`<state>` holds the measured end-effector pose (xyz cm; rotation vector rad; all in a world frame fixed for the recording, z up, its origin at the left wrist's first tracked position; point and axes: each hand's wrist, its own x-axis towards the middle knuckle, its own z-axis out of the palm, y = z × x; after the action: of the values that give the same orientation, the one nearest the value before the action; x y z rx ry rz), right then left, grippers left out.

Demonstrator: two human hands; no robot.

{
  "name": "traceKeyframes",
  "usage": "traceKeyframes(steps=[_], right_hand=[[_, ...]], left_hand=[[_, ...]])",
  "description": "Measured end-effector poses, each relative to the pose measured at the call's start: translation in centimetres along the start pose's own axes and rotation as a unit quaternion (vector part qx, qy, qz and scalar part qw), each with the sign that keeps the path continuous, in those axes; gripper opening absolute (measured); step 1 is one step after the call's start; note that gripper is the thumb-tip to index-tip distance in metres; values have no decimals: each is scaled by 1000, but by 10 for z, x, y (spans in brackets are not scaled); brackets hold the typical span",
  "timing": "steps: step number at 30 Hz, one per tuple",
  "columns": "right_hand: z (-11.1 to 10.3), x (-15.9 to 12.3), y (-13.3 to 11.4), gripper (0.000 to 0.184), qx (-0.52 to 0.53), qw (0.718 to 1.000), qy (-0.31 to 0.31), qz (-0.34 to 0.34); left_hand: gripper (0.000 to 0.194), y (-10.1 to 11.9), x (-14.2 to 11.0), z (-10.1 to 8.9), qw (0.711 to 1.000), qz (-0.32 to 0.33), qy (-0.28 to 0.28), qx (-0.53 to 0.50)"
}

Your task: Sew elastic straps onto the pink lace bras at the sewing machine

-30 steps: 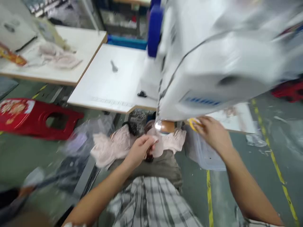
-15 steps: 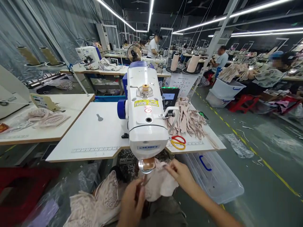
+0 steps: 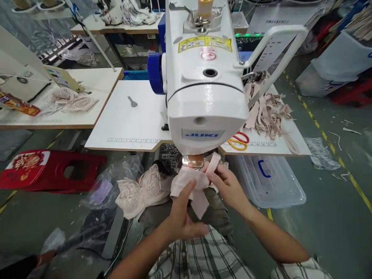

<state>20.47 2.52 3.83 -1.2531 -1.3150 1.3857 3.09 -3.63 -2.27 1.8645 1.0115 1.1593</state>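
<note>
Your white sewing machine (image 3: 203, 77) fills the middle of the tabletop (image 3: 128, 124), and just below its front end you hold a pink fabric strip (image 3: 193, 184) over your lap, its long axis running from lower left up toward the machine. Your left hand (image 3: 181, 217) and right hand (image 3: 228, 186) both pinch it. Half a second ago the cloth hung bunched; now it is stretched flat.

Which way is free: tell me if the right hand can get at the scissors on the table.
Probably yes: the scissors lie uncovered at the table's near edge, just beyond the right hand, though it now grips the pink fabric strip.
</note>
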Motion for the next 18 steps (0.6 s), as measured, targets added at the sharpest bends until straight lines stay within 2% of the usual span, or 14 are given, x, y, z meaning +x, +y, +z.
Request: traceKeyframes(steps=[1,3,5,8,10,12,15,18], right_hand=[[-1,10,0,22,-78,995,32,-52],[-2,30,4,17,-182,972,92,-112],[-1,45,10,15,-182,971,115,-105],[-1,58,19,18,-61,994,80,-35],[-2,64,21,23,-15,998,55,-15],[-5,71,19,22,-53,996,59,-40],[-9,83,16,18,-175,977,72,-95],[-10,93,11,13,-241,962,51,-116]], left_hand=[[94,0,8,-6,999,29,8,45],[81,-1,24,-15,990,29,-5,139],[73,-1,38,-20,975,-7,-40,218],[64,1,49,-23,956,-36,-77,282],[60,2,52,-26,948,-38,-91,302],[57,3,53,-28,943,-36,-96,317],[56,5,56,-32,938,-34,-88,335],[58,6,58,-34,937,-48,-92,335]])
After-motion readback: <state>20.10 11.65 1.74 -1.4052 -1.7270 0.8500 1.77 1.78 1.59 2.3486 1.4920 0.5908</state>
